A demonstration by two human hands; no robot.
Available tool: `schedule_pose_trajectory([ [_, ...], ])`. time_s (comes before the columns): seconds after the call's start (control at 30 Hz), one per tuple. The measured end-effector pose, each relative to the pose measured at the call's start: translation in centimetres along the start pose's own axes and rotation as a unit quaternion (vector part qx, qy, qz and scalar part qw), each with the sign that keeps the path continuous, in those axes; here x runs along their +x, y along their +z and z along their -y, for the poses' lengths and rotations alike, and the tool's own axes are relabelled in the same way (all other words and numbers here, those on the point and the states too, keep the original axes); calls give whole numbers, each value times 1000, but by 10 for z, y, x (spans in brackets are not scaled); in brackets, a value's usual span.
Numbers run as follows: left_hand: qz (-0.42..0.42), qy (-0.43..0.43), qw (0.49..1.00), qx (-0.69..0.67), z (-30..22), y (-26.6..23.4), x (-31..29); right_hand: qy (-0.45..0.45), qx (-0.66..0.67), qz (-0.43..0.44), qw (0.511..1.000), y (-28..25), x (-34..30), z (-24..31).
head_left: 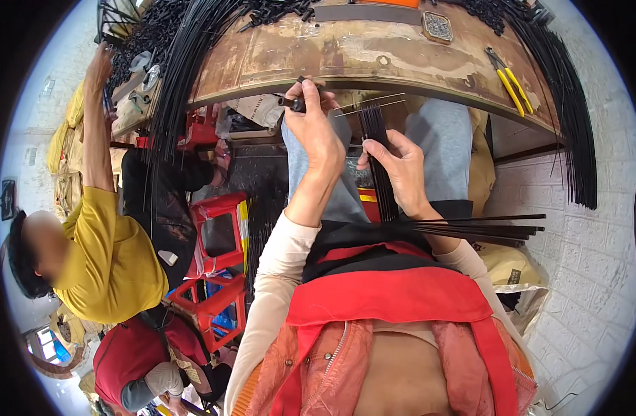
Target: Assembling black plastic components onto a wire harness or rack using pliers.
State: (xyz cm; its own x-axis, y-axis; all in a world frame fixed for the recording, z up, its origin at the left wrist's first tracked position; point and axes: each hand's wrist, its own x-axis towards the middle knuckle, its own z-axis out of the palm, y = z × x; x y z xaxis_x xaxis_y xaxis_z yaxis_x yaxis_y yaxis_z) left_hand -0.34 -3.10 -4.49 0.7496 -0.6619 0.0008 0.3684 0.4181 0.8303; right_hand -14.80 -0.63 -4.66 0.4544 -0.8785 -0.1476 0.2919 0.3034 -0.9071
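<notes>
My left hand, just below the table's near edge, is closed around a small black tubular part pinched between thumb and fingers. To its right, my right hand grips a bundle of thin black rods, which stands nearly upright over my lap. One or two thin, light-coloured rods cross near the bundle's upper end. More black rods lie across my lap and stick out to the right, past my right forearm.
The worn wooden table carries yellow-handled pliers, a small dish of metal bits and heaped black parts. Long black rods hang over its edge. Red stools and a co-worker in yellow are at left.
</notes>
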Motion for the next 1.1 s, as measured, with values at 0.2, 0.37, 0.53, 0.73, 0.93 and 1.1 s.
schedule_pose_trajectory([
  [0.2, 91, -240, 966, -26, -22, -26, -14, 9, 12, -14, 1000, -2, 3, -1],
  [0.37, 121, -243, 961, -52, -26, -33, -12, 8, 7, -13, 1000, -2, 3, -4],
  [0.53, 120, -242, 962, -43, -26, -25, -12, 5, 17, -17, 1000, -1, 3, -2],
  [0.73, 130, -247, 959, -40, -23, -23, -11, 17, 8, -10, 1000, -3, 2, 0],
  [0.93, 137, -241, 960, -34, -25, -20, -12, 14, 21, -11, 1000, -3, 3, -3],
  [1.1, 171, -207, 963, -29, -27, -17, -14, 12, 29, -13, 999, -2, 4, -3],
])
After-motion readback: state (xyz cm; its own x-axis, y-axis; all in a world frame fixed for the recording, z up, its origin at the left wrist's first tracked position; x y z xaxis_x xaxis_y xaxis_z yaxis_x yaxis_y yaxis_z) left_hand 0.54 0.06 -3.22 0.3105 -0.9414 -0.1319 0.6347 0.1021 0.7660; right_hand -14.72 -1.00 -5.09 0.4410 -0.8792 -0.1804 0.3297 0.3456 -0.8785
